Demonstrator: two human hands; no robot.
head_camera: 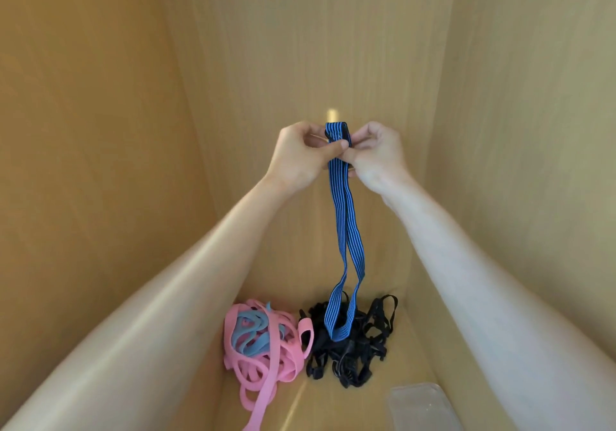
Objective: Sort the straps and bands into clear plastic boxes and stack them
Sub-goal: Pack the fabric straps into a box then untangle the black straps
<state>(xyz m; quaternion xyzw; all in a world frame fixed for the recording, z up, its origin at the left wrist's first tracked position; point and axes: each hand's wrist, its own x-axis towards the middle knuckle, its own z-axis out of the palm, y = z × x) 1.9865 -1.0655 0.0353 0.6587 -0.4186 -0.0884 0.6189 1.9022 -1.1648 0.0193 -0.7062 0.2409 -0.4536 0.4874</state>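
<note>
Left hand (301, 155) and right hand (375, 154) pinch the blue striped strap (346, 230) aloft; pink bands (263, 347) and black straps (353, 340) lie unsorted, clear box (420, 404) apparently unfilled.

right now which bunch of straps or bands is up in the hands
The blue-and-black striped elastic strap, pinched by both hands; the pink and light-blue band pile and black strap tangle lie below.

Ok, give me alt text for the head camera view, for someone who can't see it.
Two bare hands, left hand and right hand, pinch the top of a long blue-and-black striped elastic strap hanging over a tangle of black straps. Beside it lies a pile of pink and light-blue flat bands, with a clear plastic box at lower right.
</note>
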